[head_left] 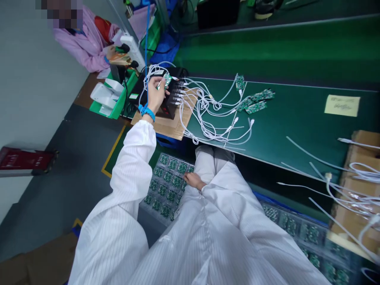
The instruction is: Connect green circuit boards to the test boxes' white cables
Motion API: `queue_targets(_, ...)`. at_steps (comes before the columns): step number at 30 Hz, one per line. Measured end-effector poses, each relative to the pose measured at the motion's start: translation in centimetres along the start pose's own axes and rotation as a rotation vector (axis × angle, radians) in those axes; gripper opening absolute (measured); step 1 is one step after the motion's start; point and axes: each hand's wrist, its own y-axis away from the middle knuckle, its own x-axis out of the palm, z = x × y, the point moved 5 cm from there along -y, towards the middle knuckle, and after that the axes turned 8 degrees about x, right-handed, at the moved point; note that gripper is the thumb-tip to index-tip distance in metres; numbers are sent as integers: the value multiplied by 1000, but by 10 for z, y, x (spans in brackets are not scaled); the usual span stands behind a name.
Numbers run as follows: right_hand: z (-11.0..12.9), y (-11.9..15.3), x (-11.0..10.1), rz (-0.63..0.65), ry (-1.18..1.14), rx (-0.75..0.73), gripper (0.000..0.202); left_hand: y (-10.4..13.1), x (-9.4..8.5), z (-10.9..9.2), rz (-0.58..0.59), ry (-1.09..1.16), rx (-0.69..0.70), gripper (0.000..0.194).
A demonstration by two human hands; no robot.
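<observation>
My left hand (156, 94), with a blue band at its wrist, pinches a small green circuit board (168, 80) above a black box (169, 109) with a row of white cables plugged into its side. What looks like a cable end lies close to the board's right edge. Down by my lap, my right hand (193, 180) has its fingers curled beside a clear tray (162, 186) of green boards in compartments; whether they grip anything is hidden. White cables (204, 107) lie tangled on the green bench. Farther right are several more boards (255, 101), some in a heap.
Cardboard (178, 126) lies beneath the black box. A green bin (114, 107) holding white items stands at left, near a person in a pink sleeve (80, 51). At right are a yellow note (342, 105) and a cardboard box (353, 170) with cables. More board trays (297, 227) sit below.
</observation>
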Motion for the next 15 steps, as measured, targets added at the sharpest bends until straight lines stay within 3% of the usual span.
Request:
queue_targets(5,-3,-5,5,31,28,16,31,-18,1,17,38,-76,-8,50)
queue_targets(9,5,-15,7,39,38,23,29,-20,-1,29,16,-75,-152,49)
queue_targets(15,58,-62,-11,-13,-36,-79,26,-14,1,18,-25,-150,-164,36)
